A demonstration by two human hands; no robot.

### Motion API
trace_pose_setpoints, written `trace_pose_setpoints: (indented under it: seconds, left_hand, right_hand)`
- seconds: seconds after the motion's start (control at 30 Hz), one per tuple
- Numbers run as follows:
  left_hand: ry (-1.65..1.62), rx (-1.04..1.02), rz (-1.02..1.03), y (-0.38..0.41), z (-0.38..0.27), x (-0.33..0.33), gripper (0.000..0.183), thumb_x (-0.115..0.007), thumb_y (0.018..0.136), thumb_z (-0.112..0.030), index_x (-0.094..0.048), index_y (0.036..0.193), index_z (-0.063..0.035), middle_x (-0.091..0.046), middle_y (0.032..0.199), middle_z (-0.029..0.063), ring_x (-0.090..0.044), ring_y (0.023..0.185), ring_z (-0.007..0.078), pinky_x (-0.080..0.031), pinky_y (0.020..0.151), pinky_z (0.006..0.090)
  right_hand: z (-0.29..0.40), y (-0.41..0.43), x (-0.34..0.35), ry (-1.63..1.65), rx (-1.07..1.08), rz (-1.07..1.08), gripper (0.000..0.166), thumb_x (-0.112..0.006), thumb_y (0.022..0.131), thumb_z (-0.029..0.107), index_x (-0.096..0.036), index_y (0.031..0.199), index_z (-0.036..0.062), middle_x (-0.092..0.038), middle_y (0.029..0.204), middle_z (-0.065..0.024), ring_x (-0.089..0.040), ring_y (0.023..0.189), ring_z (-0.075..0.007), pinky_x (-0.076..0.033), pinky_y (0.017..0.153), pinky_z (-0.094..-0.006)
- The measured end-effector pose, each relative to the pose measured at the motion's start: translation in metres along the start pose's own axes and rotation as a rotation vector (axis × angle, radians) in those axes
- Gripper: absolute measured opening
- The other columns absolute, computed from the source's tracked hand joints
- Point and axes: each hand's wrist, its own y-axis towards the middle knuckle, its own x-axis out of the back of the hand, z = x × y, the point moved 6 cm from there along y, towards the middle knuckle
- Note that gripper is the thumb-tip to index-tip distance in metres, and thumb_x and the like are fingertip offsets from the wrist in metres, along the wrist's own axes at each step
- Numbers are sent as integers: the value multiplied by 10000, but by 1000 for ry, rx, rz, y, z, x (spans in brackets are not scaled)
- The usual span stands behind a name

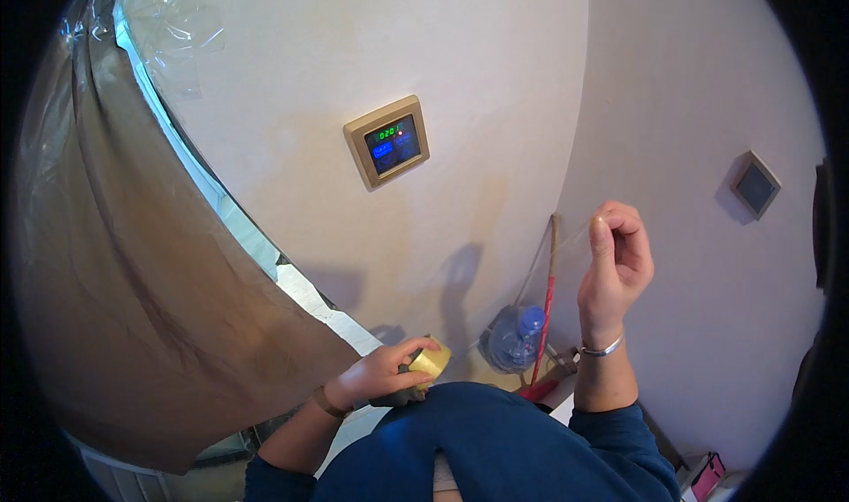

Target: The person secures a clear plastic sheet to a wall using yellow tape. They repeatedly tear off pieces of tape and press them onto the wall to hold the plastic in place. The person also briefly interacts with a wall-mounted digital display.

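My left hand (388, 370) grips a roll of yellowish tape (431, 361) low in front of my body, with something dark (398, 397) under it that I cannot make out. Raised to the right, my right hand (617, 250) pinches the end of a thin, clear strip (569, 238) between thumb and fingertips. The strip slants down to the left, and its lower part is too faint to follow. On the wall ahead is a square control panel (392, 142) with a lit display and a gold-coloured frame.
A brown curtain (199, 316) and clear plastic sheeting (176, 24) hang at left. A blue-capped plastic water jug (514, 339) and a red-sleeved pole (546, 309) stand in the wall corner. Another square wall plate (757, 185) is at right, and a pink item (708, 479) lies lower right.
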Motion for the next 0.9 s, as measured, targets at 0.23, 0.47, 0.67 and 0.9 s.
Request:
trace_pose_setpoints:
  seconds: [0.23, 0.47, 0.67, 0.9]
  left_hand:
    - [366, -51, -400, 7, 27, 5, 465, -676, 937, -268, -529, 1350, -116, -702, 884, 213, -705, 799, 371, -539, 699, 416]
    - [283, -200, -583, 10, 24, 36, 396, -671, 950, -226, -585, 1312, -92, -696, 883, 206, -709, 770, 329, -527, 679, 389]
    - [337, -315, -703, -16, -37, 46, 275, -722, 910, -141, -716, 1178, -78, -730, 865, 167, -725, 700, 257, -538, 637, 315]
    - [619, -343, -804, -34, -81, 54, 226, -730, 895, -146, -746, 1111, -80, -718, 823, 150, -699, 679, 292, -543, 614, 346]
  right_hand:
    - [36, -13, -21, -228, 296, 127, 102, -640, 888, -77, -580, 917, 1, -604, 919, -114, -543, 807, -198, -456, 725, -299]
    - [27, -8, -13, -146, 190, -5, 61, -608, 937, -60, -582, 946, -6, -593, 938, -92, -541, 844, -168, -455, 749, -279]
    - [-16, 2, 20, 66, 20, -144, 62, -577, 1022, 37, -596, 1033, -21, -584, 1009, -74, -486, 854, -117, -422, 762, -263]
    - [-3, 7, 37, 135, 107, -249, 43, -548, 1021, 11, -576, 991, -2, -564, 935, -72, -447, 805, -133, -383, 714, -274]
